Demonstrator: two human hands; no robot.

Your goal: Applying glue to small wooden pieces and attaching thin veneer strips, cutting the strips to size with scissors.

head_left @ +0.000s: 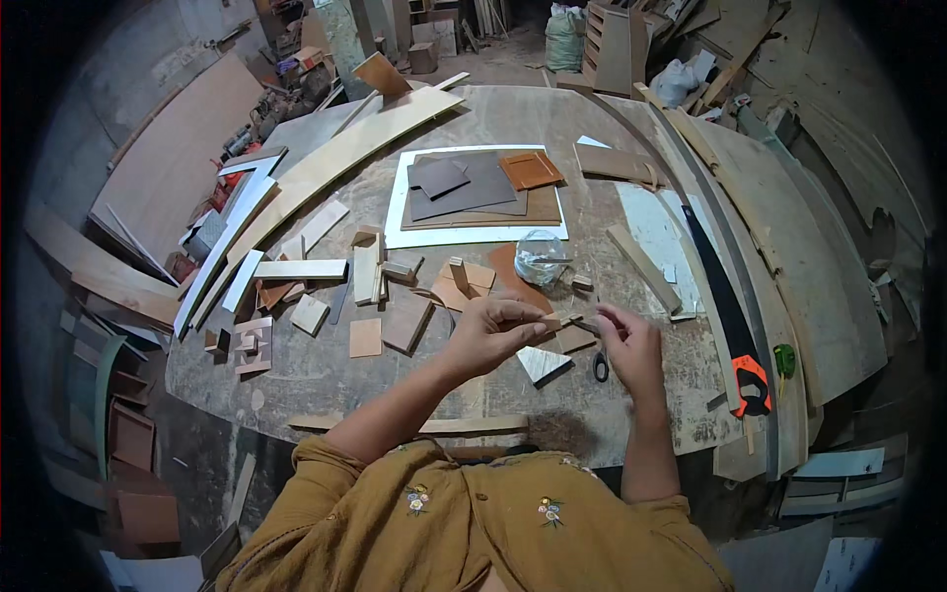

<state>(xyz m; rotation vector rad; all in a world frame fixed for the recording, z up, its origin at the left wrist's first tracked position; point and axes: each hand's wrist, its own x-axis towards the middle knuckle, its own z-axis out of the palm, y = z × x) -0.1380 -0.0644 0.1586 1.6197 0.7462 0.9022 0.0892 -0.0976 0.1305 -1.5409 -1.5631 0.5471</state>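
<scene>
My left hand (493,333) is raised over the near middle of the table, its thumb and fingers pinched on a small tan piece (551,322). Just to its right, my right hand (634,353) has its fingers curled; what they hold, if anything, I cannot make out. A thin dark strip shows between the two hands, too small to name. Below the right fingers is a black loop handle (601,368), seemingly of scissors. A pale triangular block (544,365) lies under the left fingertips. Beyond the hands stands a clear round tub (542,259) with a stick across it.
Wood blocks and a small upright post on a tan square (463,283) lie left of the hands. Farther back, brown sheets (469,202) rest on a white board (399,219). At right lie a handsaw (725,296) and a green tape measure (784,360). Long planks (335,178) run along the left.
</scene>
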